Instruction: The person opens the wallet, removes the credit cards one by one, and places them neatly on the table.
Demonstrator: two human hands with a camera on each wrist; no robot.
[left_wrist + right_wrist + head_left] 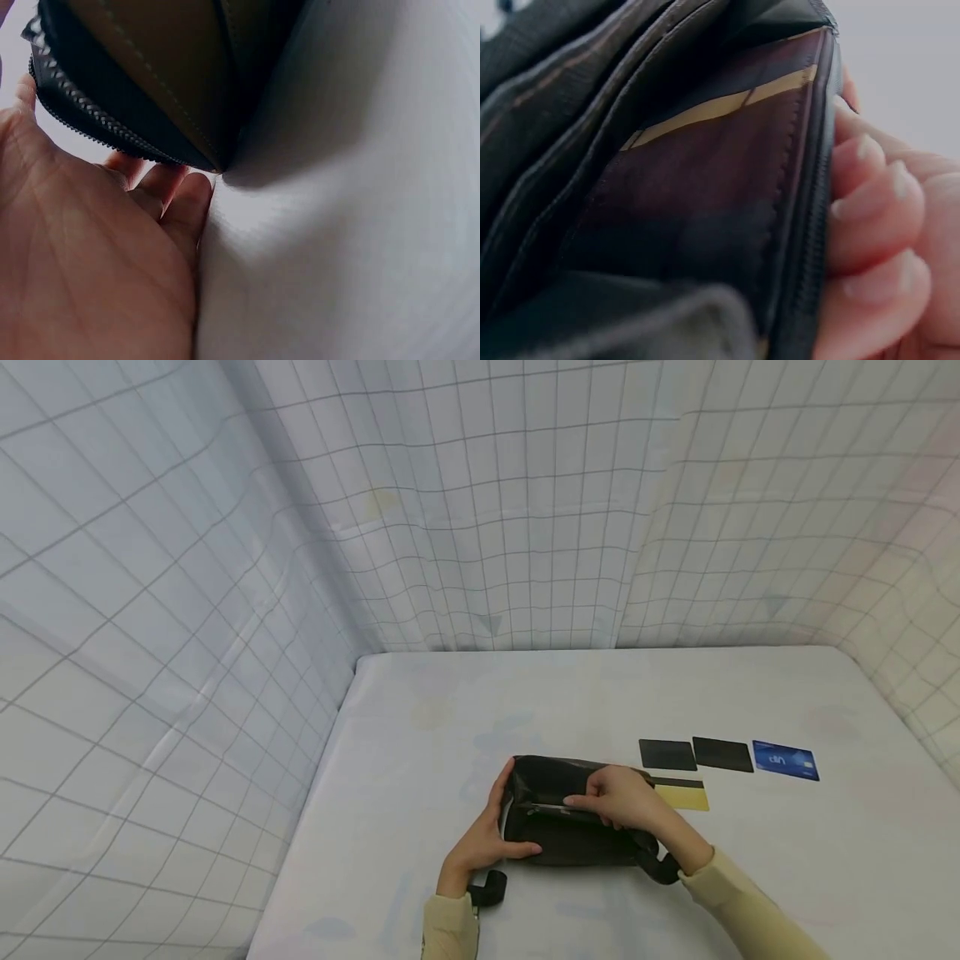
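Observation:
A black zip-around wallet (577, 850) lies unzipped near the front of the table. My left hand (486, 839) grips its left end, with the thumb on the near side and the index finger reaching to the far corner. In the left wrist view, fingers (176, 199) touch the wallet's outside below the zip teeth (94, 112). My right hand (626, 795) holds the wallet's zipped edge, its index finger pointing left across the opening. Slots and a dark red inner panel (697, 176) with a yellowish strip show in the right wrist view, beside several curled fingers (874, 195).
Two black cards, one (667, 755) left of the other (722, 754), lie in a row with a blue card (786, 761). A yellow card (682, 795) with a dark stripe lies partly behind my right hand. Gridded white curtains (487, 527) surround the white table (405, 760).

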